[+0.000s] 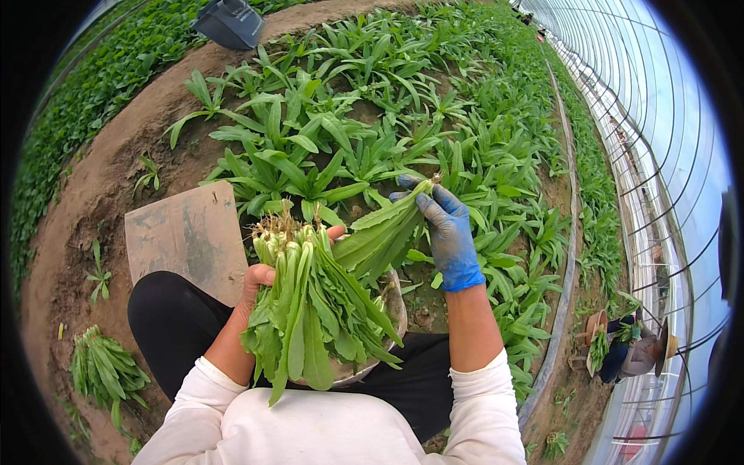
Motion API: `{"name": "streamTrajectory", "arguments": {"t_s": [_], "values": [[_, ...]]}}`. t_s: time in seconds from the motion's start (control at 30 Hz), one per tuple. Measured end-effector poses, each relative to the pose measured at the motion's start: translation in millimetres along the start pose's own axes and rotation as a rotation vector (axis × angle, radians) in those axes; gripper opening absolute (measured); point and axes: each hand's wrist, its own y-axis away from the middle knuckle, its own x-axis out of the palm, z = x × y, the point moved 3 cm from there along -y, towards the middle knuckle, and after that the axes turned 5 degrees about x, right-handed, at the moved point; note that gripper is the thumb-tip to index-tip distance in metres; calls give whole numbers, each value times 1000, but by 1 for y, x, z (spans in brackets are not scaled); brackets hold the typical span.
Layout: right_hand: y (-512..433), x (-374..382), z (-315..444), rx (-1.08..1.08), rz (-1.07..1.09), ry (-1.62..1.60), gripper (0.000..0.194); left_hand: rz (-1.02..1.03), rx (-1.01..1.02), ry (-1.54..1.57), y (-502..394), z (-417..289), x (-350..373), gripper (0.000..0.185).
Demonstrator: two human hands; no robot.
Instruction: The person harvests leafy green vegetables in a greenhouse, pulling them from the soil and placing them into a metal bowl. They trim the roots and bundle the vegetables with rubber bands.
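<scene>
My bare left hand (260,280) grips a thick bunch of long-leaved greens (314,308), its brown root ends pointing away from me and the leaves hanging towards my chest. To the right, my right hand (447,226), in a blue glove dirty with soil, pinches a leafy green plant (381,235) by its root end; its leaves reach down to the left, up to the bunch. Beneath the bunch, partly hidden, a round container (394,299) rests between my legs.
A dirty flat board (186,238) lies by my left knee. A bundle of greens (107,369) lies on the soil at lower left. Leafy plants (349,139) grow ahead. A dark bag (229,24) stands at the top. Another person (639,351) sits at right, beyond a pale strip (561,290).
</scene>
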Motion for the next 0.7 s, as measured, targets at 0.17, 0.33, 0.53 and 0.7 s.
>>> {"name": "streamTrajectory", "arguments": {"t_s": [0.17,0.33,0.53,0.7], "values": [[11,13,14,-539,-93,1452,39,-3,32,22,-2,3,-12,114],[14,38,-14,-118,284,685,43,89,-76,-13,-6,-2,-19,118],[18,53,-29,-210,300,937,43,-93,21,-193,4,2,-45,109],[21,54,-27,-307,197,1183,40,-167,5,-236,4,5,-38,95]]}}
